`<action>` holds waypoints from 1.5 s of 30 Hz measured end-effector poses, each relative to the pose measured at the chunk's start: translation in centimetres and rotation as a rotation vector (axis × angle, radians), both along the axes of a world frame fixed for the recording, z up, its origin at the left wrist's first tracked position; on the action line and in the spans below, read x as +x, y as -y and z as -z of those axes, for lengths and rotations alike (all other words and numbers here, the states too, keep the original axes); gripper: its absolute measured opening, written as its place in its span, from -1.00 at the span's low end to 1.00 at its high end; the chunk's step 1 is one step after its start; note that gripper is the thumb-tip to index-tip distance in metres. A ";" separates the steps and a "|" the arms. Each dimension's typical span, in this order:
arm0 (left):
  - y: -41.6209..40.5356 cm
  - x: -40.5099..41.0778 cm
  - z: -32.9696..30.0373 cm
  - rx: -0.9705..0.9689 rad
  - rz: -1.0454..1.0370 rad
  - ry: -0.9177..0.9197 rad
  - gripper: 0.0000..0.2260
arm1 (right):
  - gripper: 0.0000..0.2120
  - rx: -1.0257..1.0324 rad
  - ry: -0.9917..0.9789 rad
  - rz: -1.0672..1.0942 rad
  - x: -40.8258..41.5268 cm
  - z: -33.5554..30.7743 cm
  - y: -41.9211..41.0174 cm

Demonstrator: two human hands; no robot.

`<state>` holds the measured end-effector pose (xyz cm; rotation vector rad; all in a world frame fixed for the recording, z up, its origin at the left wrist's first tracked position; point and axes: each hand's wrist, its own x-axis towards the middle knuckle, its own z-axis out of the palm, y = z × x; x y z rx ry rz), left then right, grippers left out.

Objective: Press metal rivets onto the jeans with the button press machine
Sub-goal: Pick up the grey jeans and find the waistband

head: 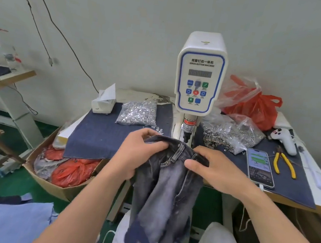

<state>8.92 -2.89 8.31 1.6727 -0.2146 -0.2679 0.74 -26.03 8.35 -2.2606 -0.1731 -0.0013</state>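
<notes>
Clear bag left of button press machine: full of silver metal rivets. Torn bag right of machine: silver ring parts spilling out. Cardboard box on floor, lower left of machine: red bags inside. Jeans directly before machine, waistband at press head, legs hanging down toward person, long axis front-to-back. Left hand grips waistband; right hand pinches waistband. Denim-covered table, grey wall, green floor.

Jeans covering press die below hands; machine display digits blurring; both forearms, jeans legs running off bottom edge.
</notes>
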 end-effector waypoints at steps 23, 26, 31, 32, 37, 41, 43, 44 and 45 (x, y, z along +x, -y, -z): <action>-3.5 0.9 1.0 0.287 -0.052 0.261 -0.79 | -0.91 0.067 -0.225 -0.118 2.5 -1.4 3.3; -1.2 -0.9 0.4 0.542 0.261 0.549 -0.51 | -0.92 0.053 -0.208 -0.151 3.1 -1.5 1.5; 0.0 -0.9 1.7 0.381 0.486 0.319 -0.75 | -0.82 0.003 -0.282 -0.268 2.8 -2.6 1.0; -0.6 -0.7 1.9 0.239 0.488 0.213 -0.80 | -0.79 -0.058 -0.314 -0.296 2.5 -2.9 1.9; -3.8 0.5 1.9 -0.250 0.377 -0.100 -0.79 | -0.71 -0.166 -0.375 -0.314 1.0 -2.8 5.1; -4.3 0.6 1.8 -0.116 0.345 -0.072 -0.77 | -0.67 0.191 -0.368 -0.240 0.2 -2.0 4.9; -4.1 0.4 1.9 -0.077 0.331 -0.061 -0.82 | -0.59 0.266 -0.335 -0.195 0.8 -1.5 4.4; -3.9 0.4 2.0 -0.056 0.336 -0.063 -0.86 | -0.53 0.311 -0.325 -0.164 1.1 -1.4 4.2; -3.8 0.3 2.2 -0.037 0.347 -0.071 -0.89 | -0.49 0.360 -0.326 -0.129 1.4 -1.4 3.8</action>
